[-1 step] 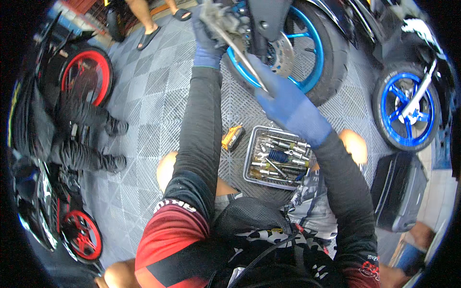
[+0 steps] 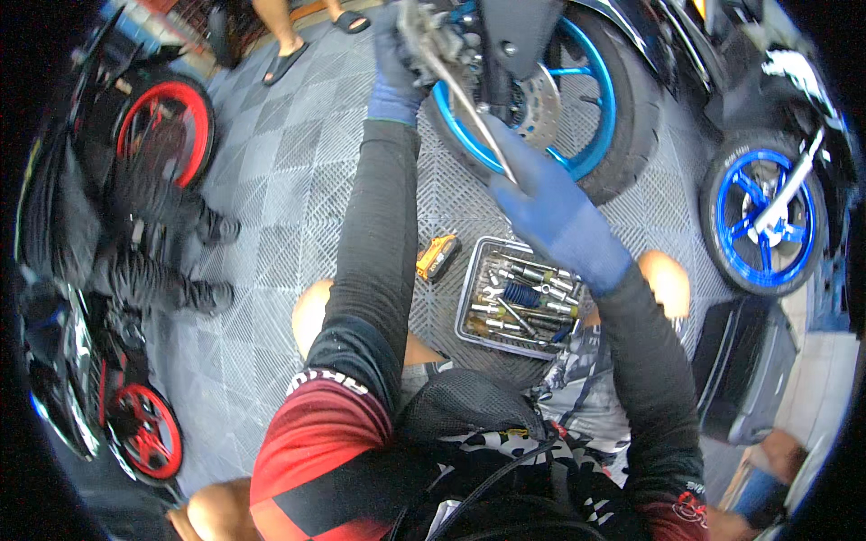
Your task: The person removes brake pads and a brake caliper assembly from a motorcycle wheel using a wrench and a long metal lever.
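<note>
Both my hands wear blue gloves and are raised in front of the motorcycle's light-blue wheel (image 2: 610, 90). Up by the fork, my left hand (image 2: 395, 77) is closed at a blurred grey metal part (image 2: 431, 36), its fingers partly hidden behind it. Closer to me, my right hand (image 2: 550, 194) grips the near end of a long, thin metal rod-like tool (image 2: 462, 106). The tool slants up and left to that grey part, where its far end cannot be made out. Beyond the right hand sits the wheel's brake disc (image 2: 538, 108).
Between my knees stands a plastic basket (image 2: 463, 311) of sockets, wrenches and other hand tools. A yellow-and-black power-tool battery (image 2: 438, 258) lies left of it. More motorcycles stand around, one with a blue wheel (image 2: 765, 212). A dark case (image 2: 745, 370) is at right; people are nearby.
The whole view has shifted slightly. My right hand and the tool appear a little lower and further right, the left hand slightly right. Both grips look the same.
</note>
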Available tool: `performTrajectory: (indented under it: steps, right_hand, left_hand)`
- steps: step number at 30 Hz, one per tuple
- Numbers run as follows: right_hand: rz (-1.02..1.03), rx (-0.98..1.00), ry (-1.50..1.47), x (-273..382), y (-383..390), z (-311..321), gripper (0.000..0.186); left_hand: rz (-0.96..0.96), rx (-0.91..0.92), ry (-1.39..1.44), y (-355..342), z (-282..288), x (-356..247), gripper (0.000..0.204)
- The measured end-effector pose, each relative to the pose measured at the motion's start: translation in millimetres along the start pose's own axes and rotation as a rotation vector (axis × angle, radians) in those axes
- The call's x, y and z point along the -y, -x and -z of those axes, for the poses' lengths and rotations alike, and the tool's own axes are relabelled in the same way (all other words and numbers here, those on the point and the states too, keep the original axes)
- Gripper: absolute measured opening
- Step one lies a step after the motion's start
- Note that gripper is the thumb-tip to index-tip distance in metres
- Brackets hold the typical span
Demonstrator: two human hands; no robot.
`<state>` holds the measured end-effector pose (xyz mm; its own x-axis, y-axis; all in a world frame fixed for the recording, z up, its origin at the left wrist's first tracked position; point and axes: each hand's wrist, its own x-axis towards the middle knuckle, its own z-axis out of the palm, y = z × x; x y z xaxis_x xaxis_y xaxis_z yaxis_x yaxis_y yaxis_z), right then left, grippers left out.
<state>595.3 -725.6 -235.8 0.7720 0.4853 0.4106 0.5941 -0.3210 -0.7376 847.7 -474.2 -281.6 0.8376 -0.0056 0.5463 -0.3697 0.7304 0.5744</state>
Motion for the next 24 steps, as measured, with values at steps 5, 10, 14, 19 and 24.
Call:
performTrajectory:
  steps: [5, 10, 14, 19, 24]
  right_hand:
    - [-0.006, -0.021, 0.153, 27, 26, 27, 0.036]
    - [-0.407, 0.167, -0.111, 75, 14, 44, 0.022]
    - [-0.748, 0.231, -0.499, 62, 56, 23, 0.039]
    - [-0.611, 0.192, -1.643, 79, 82, 6, 0.057]
    - [-1.005, 0.173, -1.155, 72, 95, 14, 0.037]
  left_hand:
    - [0.435, 0.033, 0.021, 11, -83, -36, 0.044]
    - [0.461, -0.063, 0.020, 12, -79, -44, 0.041]
    - [0.484, -0.151, -0.021, 20, -93, -41, 0.039]
    - [0.439, 0.088, 0.096, 20, -74, -25, 0.041]
    - [0.521, 0.006, 0.186, 19, -68, -16, 0.042]
